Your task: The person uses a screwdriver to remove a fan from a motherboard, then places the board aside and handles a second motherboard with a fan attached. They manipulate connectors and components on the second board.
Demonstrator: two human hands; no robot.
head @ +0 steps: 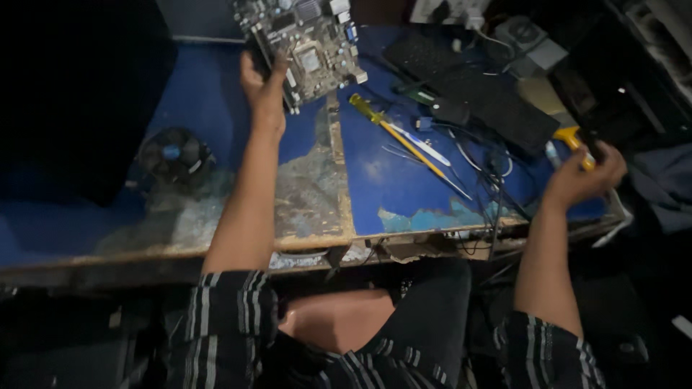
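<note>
Motherboard (306, 45) sits tilted at the far edge of the worn blue workbench (389, 180), held up by the person's left hand (263, 90), whose fingers are closed on the board's near-left edge while the rest of the board reaches out over the bench top. It is a grey-green printed circuit board with a square processor socket near its middle and silver connector blocks along its right side. The right hand (587, 173) is curled shut around a small tool with a yellow-orange handle (573, 138) at the bench's right end, well apart from the motherboard. Between the two hands a long yellow-handled screwdriver (400, 137) lies diagonally on the blue surface, with a pale, slim pen-like tool (425, 148) just beside its shaft. A black keyboard (472, 90) lies at an angle behind them, and a tangle of dark cables (490, 169) trails from it toward the bench's front edge. To the left, a round black cooling fan (173, 155) with a blue centre label rests on the bench, near the person's left forearm. The bench's blue covering is peeled away in the middle and along the front, baring rough, pale board. No packages or containers can be made out in the dim surroundings.
</note>
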